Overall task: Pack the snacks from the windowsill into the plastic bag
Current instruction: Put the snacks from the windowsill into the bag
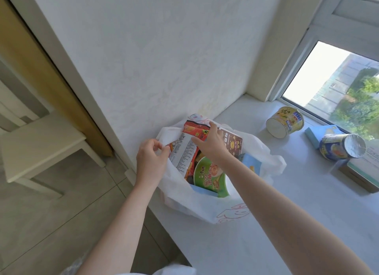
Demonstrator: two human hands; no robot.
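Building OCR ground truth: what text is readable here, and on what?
"BIG": yellow paper tub lying on the white windowsill.
Red foil snack packet: fine print too small.
Green round bowl lid: characters blurred.
Brown carton: characters blurred.
Blue foil-lidded tub: nothing legible.
White plastic bag: pink print, unreadable.

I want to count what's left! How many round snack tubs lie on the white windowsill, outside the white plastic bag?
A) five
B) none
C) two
C: a yellow round paper tub and a blue round tub with a foil lid lie tipped on the white windowsill, outside the white plastic bag.
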